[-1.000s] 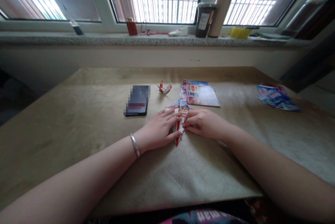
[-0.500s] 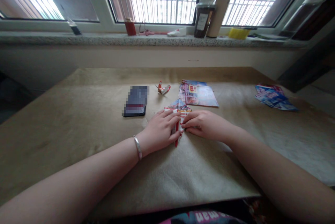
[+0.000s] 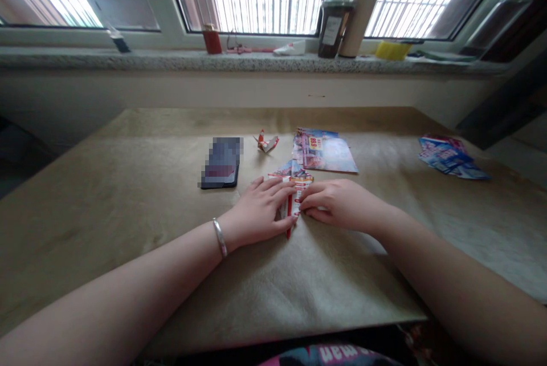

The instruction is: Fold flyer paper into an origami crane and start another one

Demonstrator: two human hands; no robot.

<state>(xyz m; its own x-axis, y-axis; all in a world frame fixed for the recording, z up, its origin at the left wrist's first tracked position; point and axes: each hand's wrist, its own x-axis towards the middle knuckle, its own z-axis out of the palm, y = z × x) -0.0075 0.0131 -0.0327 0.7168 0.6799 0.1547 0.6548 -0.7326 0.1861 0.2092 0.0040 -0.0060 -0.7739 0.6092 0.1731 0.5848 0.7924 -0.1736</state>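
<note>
A folded piece of printed paper (image 3: 294, 198), red, white and blue with a narrow pointed lower end, lies on the table in front of me. My left hand (image 3: 265, 206), a silver bangle at its wrist, rests flat across the paper's left side with fingers stretched out, covering part of it. At the right edge of the paper is my right hand (image 3: 331, 202), its fingers bent and close together, gripping that edge. Its fingertips are partly hidden. Just beyond the hands stands a small folded-paper figure (image 3: 266, 142) in red and white.
A dark phone (image 3: 221, 163) lies to the left. Printed sheets (image 3: 327, 150) lie behind the right hand, and more colourful paper pieces (image 3: 453, 156) sit far right. Along the windowsill (image 3: 256, 62) stand a dark lidded container (image 3: 333, 29), a red item (image 3: 212, 41) and other small things.
My right fingertips have shifted slightly right, from over the paper to its edge. My left hand stays flat on the paper. The view has tilted slightly.
</note>
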